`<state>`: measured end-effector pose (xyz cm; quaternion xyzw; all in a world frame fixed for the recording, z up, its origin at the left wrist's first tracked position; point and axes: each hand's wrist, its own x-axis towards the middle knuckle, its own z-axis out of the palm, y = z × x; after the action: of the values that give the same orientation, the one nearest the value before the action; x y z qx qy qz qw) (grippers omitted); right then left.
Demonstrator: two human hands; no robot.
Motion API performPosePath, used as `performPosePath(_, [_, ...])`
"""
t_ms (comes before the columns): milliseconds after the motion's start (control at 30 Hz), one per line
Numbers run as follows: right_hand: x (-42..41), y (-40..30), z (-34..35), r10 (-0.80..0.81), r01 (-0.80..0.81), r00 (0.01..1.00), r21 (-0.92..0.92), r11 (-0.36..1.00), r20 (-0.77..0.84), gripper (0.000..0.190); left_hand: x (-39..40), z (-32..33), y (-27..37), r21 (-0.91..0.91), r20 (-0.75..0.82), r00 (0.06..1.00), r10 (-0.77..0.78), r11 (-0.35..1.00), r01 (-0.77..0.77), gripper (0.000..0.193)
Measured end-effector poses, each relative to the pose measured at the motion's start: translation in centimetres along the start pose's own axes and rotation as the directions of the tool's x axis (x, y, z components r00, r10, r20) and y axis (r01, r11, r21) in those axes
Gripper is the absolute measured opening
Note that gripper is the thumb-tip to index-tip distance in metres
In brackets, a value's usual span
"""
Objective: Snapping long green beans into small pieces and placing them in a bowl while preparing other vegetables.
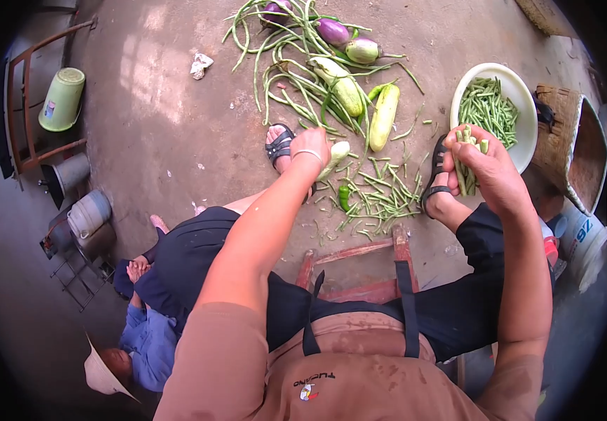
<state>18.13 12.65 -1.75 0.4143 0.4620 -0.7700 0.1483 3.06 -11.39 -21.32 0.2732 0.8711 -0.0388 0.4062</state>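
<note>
My right hand (487, 166) is closed around a bundle of green bean pieces (464, 168), close to the rim of a white bowl (457, 100). Many cut green beans (492, 113) lie inside that bowl. Over the floor by my left sandal, my left hand (311, 147) is curled, its fingertips hidden; whether it grips anything cannot be seen. Beside it are a pale green vegetable (335, 159) and the ends of long beans (295, 100). Short bean pieces (387, 197) are scattered between my feet, with a green pepper (344, 197) among them.
Purple eggplants (333, 31) and yellow-green cucumbers (385, 118) lie on the floor ahead. A woven basket (558, 121) stands at right. A red wooden stool (371, 292) is beneath me. Several buckets (62, 100) line the left, where another person in a hat (106, 368) sits.
</note>
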Motion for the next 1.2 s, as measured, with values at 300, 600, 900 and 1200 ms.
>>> performPosePath(300, [-0.3, -1.2, 2.0, -0.006, 0.014, 0.999, -0.148, 0.989, 0.052, 0.022, 11.8, 3.7, -4.0, -0.622, -0.168, 0.896, -0.411, 0.749, 0.226, 0.047])
performPosePath(600, [-0.5, -2.4, 2.4, -0.124, 0.128, 0.992, -0.391, 0.911, 0.036, 0.016, 2.4, -10.6, 0.0, -0.956, 0.269, 0.963, -0.003, 0.123, 0.267, 0.02])
performPosePath(900, [-2.9, -4.6, 5.2, -0.057, 0.126, 0.982, -0.398, 0.909, 0.18, 0.044, -12.5, -20.6, 6.7, -0.999, -0.02, 0.99, 0.137, 0.034, -0.025, 0.02])
performPosePath(1200, [-2.1, -3.1, 5.3, -0.426, 0.455, 0.879, -0.639, 0.62, 0.213, 0.028, -11.2, -20.7, 8.7, -0.982, -0.137, 0.986, 0.093, -0.145, -0.123, 0.013])
